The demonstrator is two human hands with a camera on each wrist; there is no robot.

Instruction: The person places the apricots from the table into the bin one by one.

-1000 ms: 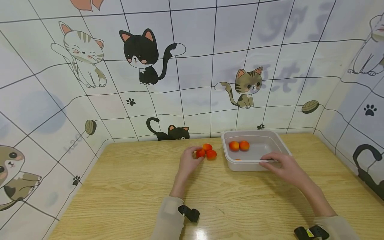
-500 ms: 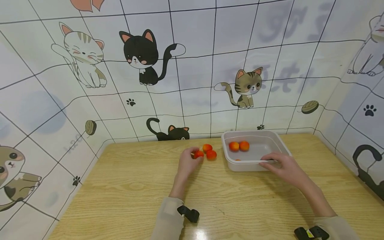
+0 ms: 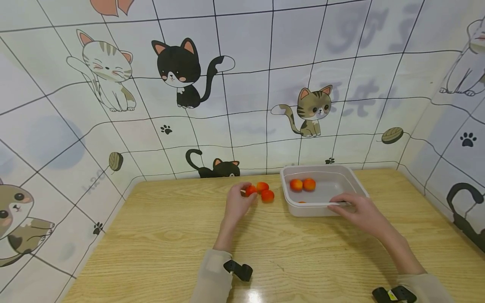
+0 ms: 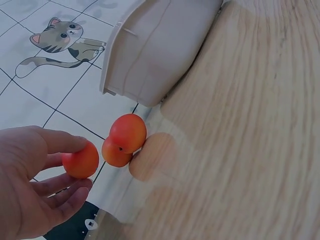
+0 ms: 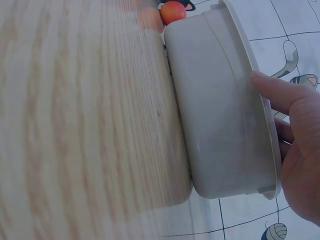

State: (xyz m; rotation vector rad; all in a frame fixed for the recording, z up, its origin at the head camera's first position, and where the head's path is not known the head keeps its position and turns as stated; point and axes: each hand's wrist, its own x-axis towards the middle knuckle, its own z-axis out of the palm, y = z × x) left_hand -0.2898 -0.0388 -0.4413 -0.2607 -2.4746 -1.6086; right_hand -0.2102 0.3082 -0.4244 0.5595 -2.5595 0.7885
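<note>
My left hand point(image 3: 236, 203) pinches a small red-orange round fruit point(image 4: 82, 160) between thumb and fingertips, slightly above the table. Beside it, two similar fruits rest on the wood: one farther back point(image 3: 262, 187) and one nearer point(image 3: 267, 196). In the left wrist view these two overlap, and a dark dot shows on one. To their right stands a pale grey plastic box point(image 5: 220, 115). My right hand point(image 3: 358, 209) grips its near rim, thumb outside and fingers over the inner side. Two more fruits point(image 3: 302, 184) lie at the box's left end; another is mostly hidden behind the near wall.
The light wooden table point(image 3: 170, 235) reaches back to a wall covering point(image 3: 250, 92) printed with cats and grid lines. The box stands near the table's back edge. A black wrist camera point(image 3: 238, 270) is strapped over each sleeve.
The fruit in my left hand has shifted a little left, away from the other two, and then risen slightly. My right hand and the box have stayed in place.
</note>
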